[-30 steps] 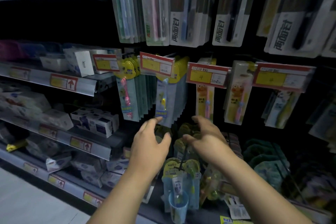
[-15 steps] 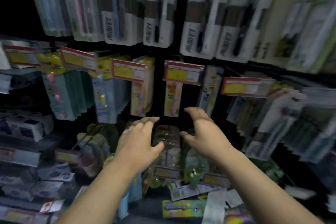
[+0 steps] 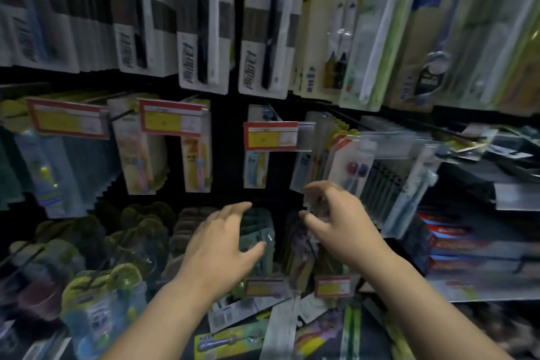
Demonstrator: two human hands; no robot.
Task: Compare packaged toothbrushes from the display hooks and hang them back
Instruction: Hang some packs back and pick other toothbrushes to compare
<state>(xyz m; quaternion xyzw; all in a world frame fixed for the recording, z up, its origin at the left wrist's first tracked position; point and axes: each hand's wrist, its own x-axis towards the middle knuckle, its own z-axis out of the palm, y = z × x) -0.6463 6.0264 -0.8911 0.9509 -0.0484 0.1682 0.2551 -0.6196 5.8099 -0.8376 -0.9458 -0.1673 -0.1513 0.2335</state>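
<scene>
Toothbrush packs hang; left hand, right hand near.

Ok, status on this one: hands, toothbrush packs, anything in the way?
Left hand open, holding nothing. Right hand curled at hanging toothbrush packs; grip too blurred to call. Price tag left of them, not blocking.

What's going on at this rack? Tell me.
A person faces dark display hooks hung with packaged toothbrushes. The left hand is open, reaching toward green-backed packs in the lower row. The right hand has its fingers curled at the bottom of clear blister packs on a middle hook; blur hides whether it grips one.
</scene>
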